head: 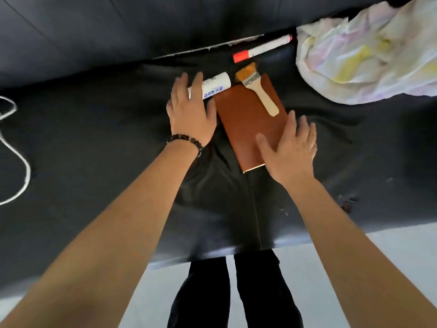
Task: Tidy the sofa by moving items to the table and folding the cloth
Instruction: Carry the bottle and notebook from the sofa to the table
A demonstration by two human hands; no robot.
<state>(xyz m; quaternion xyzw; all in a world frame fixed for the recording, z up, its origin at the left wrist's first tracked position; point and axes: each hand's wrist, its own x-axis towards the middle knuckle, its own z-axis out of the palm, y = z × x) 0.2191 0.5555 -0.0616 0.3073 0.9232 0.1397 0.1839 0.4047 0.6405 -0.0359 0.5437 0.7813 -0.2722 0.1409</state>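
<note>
A brown notebook (248, 119) lies on the black sofa seat (94, 143). A wooden-handled paintbrush (260, 91) rests on its far end. A white tube with blue print (216, 85) lies just left of the notebook. A white marker with a red cap (262, 49) lies at the seat's back crease. A crumpled pale cloth (369, 53) is heaped at the right. My left hand (191, 110) is spread over the tube's near end, fingers apart. My right hand (290, 147) lies flat on the notebook's near right corner, fingers spread.
A white cord (16, 147) loops over the seat at the far left. The sofa backrest (142, 27) rises behind the items. The seat's front edge runs across below my arms, with pale floor (331, 261) and my dark trouser legs (236, 292) beneath.
</note>
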